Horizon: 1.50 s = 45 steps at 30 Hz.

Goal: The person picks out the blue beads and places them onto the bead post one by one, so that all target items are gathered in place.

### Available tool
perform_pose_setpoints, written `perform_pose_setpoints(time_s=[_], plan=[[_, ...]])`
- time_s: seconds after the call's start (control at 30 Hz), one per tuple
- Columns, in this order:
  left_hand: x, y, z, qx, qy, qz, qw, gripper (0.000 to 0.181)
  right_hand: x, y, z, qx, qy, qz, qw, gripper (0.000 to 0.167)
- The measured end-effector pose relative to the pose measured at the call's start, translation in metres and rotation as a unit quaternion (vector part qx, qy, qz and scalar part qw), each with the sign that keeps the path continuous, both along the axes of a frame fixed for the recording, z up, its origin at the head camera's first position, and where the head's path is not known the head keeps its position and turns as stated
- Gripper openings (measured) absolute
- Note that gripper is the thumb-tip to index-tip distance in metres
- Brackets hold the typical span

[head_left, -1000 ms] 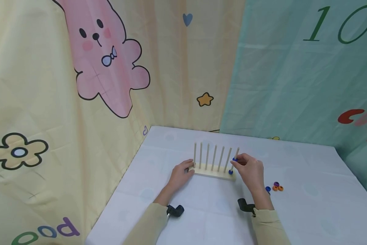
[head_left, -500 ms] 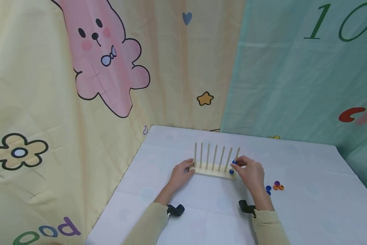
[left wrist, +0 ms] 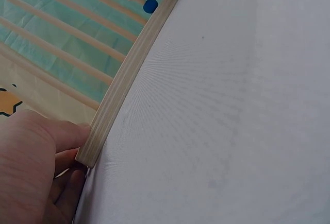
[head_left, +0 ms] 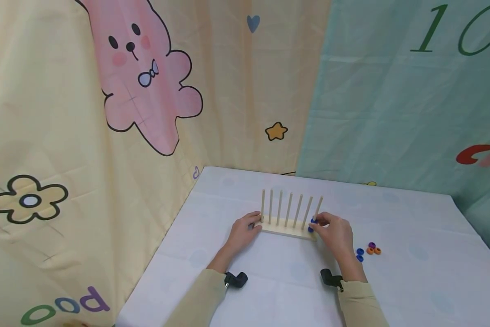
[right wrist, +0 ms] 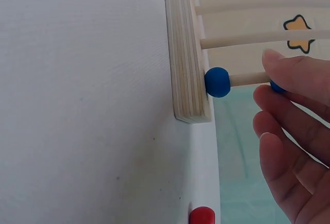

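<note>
A pale wooden base (head_left: 286, 230) with several upright pegs stands on the table. Its rightmost peg (head_left: 318, 206) carries a blue bead (right wrist: 217, 82) down against the base. My right hand (head_left: 336, 231) pinches a second blue bead (right wrist: 277, 87) between thumb and index finger on that same peg; in the right wrist view a short stretch of bare peg shows between the two beads. At the base's left end, my left hand (head_left: 242, 234) grips the wood, thumb (left wrist: 72, 134) on the near edge and the other fingers partly hidden behind it.
Right of my right hand lie two blue beads (head_left: 360, 251), a purple bead (head_left: 372, 245) and two orange beads (head_left: 377, 250). A red bead (right wrist: 202, 216) shows in the right wrist view. Printed curtains (head_left: 237, 91) hang behind the white table (head_left: 412, 272).
My right hand has moved down the rightmost peg with the pinched blue bead, closer to the lower one. My left hand keeps its grip on the base.
</note>
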<state>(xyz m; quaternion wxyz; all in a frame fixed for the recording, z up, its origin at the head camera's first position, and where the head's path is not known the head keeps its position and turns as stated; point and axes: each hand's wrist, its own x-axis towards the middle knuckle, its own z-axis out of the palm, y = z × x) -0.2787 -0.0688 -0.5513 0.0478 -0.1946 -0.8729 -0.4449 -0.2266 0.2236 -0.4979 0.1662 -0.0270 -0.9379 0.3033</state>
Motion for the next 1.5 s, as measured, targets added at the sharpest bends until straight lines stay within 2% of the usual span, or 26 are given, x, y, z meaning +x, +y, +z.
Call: perform_pose_setpoints(time_s=[0.27,0.43,0.77,1.07,1.5], plan=[[0.000,0.000,0.002,0.001,0.008,0.000,1.0000,0.038,-0.002,0.001,-0.004,0.002,-0.013,0.014,0.9998,0.018],[0.002,0.000,0.003,0.012,-0.009,-0.001,0.9999,0.037,-0.002,0.001,-0.006,-0.008,-0.032,0.015,0.9994,0.019],[0.003,0.001,0.001,0.010,-0.019,-0.001,0.9998,0.037,0.001,0.004,-0.013,-0.019,-0.046,0.015,0.9987,0.019],[0.003,0.001,0.002,0.002,-0.014,-0.003,0.9999,0.037,0.001,0.005,-0.012,-0.020,-0.049,0.023,0.9983,0.018],[0.005,-0.001,0.005,-0.007,-0.020,-0.018,0.9996,0.036,0.009,0.008,-0.008,-0.015,-0.087,0.025,0.9958,0.024]])
